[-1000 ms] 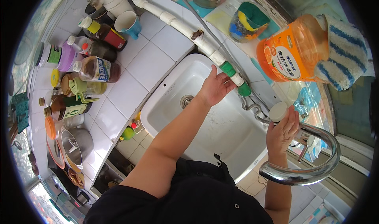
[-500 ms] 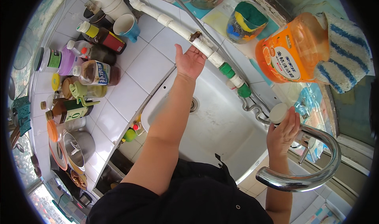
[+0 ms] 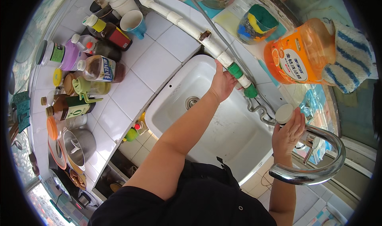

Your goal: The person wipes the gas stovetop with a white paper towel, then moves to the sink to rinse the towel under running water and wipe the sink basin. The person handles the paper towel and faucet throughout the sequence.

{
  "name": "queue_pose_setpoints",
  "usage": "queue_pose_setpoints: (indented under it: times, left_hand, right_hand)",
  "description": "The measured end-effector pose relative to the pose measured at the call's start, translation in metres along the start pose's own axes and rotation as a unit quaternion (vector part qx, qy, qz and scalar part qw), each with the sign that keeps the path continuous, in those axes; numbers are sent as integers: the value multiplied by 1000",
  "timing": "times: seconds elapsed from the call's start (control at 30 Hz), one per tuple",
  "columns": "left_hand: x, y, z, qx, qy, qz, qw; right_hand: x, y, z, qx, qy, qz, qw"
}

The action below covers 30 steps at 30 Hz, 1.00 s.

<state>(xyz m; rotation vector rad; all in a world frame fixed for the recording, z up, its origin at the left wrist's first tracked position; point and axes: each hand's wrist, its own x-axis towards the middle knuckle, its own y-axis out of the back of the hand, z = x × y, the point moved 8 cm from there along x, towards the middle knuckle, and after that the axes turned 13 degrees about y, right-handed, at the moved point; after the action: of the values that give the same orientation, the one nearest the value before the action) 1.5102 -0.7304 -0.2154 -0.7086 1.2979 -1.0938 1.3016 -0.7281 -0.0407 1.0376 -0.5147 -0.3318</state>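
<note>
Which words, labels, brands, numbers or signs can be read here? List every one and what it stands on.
I don't copy wording, but print stands on:
Orange bottle: dark print on white oval label, legible.
Blue-labelled bottle: large white print, partly legible.
Pale-labelled brown bottle: one large character; the rest too small.
Red-labelled dark bottle, green-labelled jar: too small to read.

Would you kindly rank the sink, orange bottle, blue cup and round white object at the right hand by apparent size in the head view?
1. Sink
2. Orange bottle
3. Blue cup
4. Round white object
By appearance only; nearness may enlarge the bottle.
</note>
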Motion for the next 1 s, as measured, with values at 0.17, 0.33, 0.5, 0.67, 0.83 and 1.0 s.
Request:
queue_pose_setpoints:
  times: [0.17,0.33,0.5,0.67,0.83,1.0]
  left_hand:
    - [-15,14,49,-138,-122,-12,983]
    - [-13,18,53,-114,-164,48,979]
    - [-10,24,4,47,-51,45,997]
    - [-22,47,40,164,-112,151,968]
    - [7,82,40,394,-106,276,870]
    - [-13,48,40,736,-254,380,500]
  right_hand:
    - [0,0,1,4,-3,-12,1000]
    - [1,0,0,12,-5,-8,1000]
    - [0,0,-1,11,3,-12,1000]
    - [0,2,0,6,2,-9,1000]
    - [3,-1,-1,-1,3,-6,1000]
    - [0,-1,0,-11,10,2,1000]
